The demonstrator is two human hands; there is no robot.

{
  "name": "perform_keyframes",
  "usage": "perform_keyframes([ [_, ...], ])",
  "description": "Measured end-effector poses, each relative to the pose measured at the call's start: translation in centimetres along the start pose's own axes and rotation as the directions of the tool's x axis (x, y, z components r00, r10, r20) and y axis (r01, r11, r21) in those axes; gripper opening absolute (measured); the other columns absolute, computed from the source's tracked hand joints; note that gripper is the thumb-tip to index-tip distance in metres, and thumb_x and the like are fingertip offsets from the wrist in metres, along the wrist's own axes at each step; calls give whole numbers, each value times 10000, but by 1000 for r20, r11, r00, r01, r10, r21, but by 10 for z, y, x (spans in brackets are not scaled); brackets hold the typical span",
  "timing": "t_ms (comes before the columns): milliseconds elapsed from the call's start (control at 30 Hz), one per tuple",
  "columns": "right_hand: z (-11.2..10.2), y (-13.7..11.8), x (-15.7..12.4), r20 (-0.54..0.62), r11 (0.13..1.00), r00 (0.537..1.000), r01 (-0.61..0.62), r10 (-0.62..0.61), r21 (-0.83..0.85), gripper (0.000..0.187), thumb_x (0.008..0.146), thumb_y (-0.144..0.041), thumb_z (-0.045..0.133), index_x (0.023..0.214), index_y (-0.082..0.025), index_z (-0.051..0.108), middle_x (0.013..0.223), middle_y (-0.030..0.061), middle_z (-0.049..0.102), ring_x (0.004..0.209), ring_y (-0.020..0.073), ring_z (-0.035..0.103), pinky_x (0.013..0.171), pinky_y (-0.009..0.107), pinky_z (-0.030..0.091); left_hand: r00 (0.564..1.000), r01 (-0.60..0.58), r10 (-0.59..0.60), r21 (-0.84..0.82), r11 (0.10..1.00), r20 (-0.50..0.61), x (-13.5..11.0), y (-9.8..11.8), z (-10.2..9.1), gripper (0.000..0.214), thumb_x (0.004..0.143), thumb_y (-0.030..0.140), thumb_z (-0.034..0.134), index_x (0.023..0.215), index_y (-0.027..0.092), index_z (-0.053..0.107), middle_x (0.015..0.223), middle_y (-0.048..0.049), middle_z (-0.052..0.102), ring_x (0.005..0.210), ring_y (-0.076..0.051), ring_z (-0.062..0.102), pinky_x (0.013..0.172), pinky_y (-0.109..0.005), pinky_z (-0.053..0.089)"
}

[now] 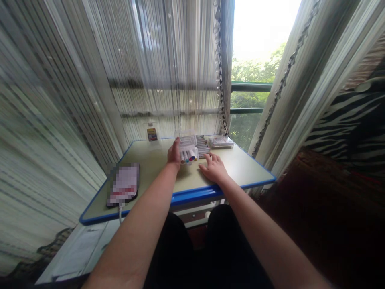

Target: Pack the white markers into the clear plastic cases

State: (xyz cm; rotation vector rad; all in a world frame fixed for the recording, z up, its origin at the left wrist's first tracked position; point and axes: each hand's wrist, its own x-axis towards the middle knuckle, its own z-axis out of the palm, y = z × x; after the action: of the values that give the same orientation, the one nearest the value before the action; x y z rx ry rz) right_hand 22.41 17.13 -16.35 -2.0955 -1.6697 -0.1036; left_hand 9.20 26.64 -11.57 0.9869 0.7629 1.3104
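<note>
Blue-edged table [246, 170]: left grip [173, 154] holds marker case [188, 146].

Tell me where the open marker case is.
In the head view, the open marker case is in the left hand over the table, just left of the row of markers.

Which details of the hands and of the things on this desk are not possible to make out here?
All in the head view:
Left hand: partly hidden by the open case, so its full grip does not show.
Right hand: too small to tell whether it touches the loose markers.
Device: its screen is blurred by pixelation.
Bottle: its label text is too small to read.
</note>
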Motion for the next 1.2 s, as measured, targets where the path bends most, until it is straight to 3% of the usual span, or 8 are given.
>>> perform_keyframes([
  [133, -3, -1, 2, 81, 1000, 997, 7, -8, 11, 657, 901, -518, 407, 1450, -161, 345, 1505, 117, 333, 1377, 288, 269, 1117, 394, 199, 995, -97, 97, 1, 995, 13, 2, -2, 0, 454, 691, 577, 617, 825, 146, 669, 803, -75, 708, 728, -183, 666, 583, -250, 500],
  [233, -4, -1, 1, 19, 997, 997, -71, 70, 43, 611, 883, -508, 442, 1382, -157, 431, 1396, 140, 439, 1287, 288, 366, 1063, 386, 274, 994, -107, 107, -12, 994, 12, 5, -4, -1, 470, 682, 583, 624, 847, 147, 678, 831, -76, 711, 739, -184, 669, 606, -257, 509],
  [333, -5, -1, 0, -23, 990, 991, -131, 132, 49, 603, 870, -477, 472, 1370, -143, 436, 1376, 152, 441, 1264, 297, 367, 1034, 384, 299, 996, -89, 89, 18, 996, -3, 6, -5, -3, 503, 671, 613, 620, 844, 144, 679, 794, -76, 704, 686, -185, 659, 567, -264, 496],
  [567, -4, 1, 1, 7, 997, 997, -75, 75, -28, 386, 914, -383, 409, 1145, -150, 613, 1172, 148, 586, 1114, 288, 455, 970, 377, 326, 992, -124, 124, -8, 992, -22, 8, -4, -3, 463, 692, 582, 626, 853, 151, 683, 812, -74, 711, 767, -198, 672, 624, -269, 513],
  [700, -2, 4, 3, 18, 998, 998, -59, 59, -9, 384, 927, -355, 414, 1203, -149, 582, 1179, 160, 577, 1121, 275, 460, 964, 373, 319, 989, -138, 137, -8, 990, -46, 9, -4, -3, 460, 702, 578, 615, 863, 152, 679, 777, -72, 707, 771, -206, 675, 611, -275, 513],
  [867, -13, 13, 9, 169, 999, 984, -50, 52, -17, 564, 882, -361, 526, 1407, -193, 408, 1321, 156, 503, 1227, 272, 434, 1019, 367, 281, 989, -133, 133, 6, 991, -61, 11, -6, -4, 476, 682, 596, 619, 837, 150, 683, 789, -72, 708, 759, -195, 672, 593, -259, 506],
  [1000, -27, 13, 14, 310, 989, 950, 70, -25, -134, 453, 906, -372, 488, 1329, -211, 503, 1302, 143, 535, 1230, 263, 451, 1018, 357, 303, 989, -144, 143, -29, 989, -48, 10, -7, -4, 449, 691, 578, 618, 831, 156, 681, 774, -69, 707, 742, -190, 674, 595, -263, 507],
  [1200, -29, -4, 19, 287, 977, 957, 85, -26, -194, 346, 927, -295, 401, 1179, -149, 588, 1181, 179, 595, 1097, 284, 551, 887, 363, 412, 991, -135, 134, -37, 990, -25, 8, -9, -3, 477, 675, 595, 618, 832, 150, 677, 775, -71, 705, 735, -194, 674, 610, -270, 505],
])
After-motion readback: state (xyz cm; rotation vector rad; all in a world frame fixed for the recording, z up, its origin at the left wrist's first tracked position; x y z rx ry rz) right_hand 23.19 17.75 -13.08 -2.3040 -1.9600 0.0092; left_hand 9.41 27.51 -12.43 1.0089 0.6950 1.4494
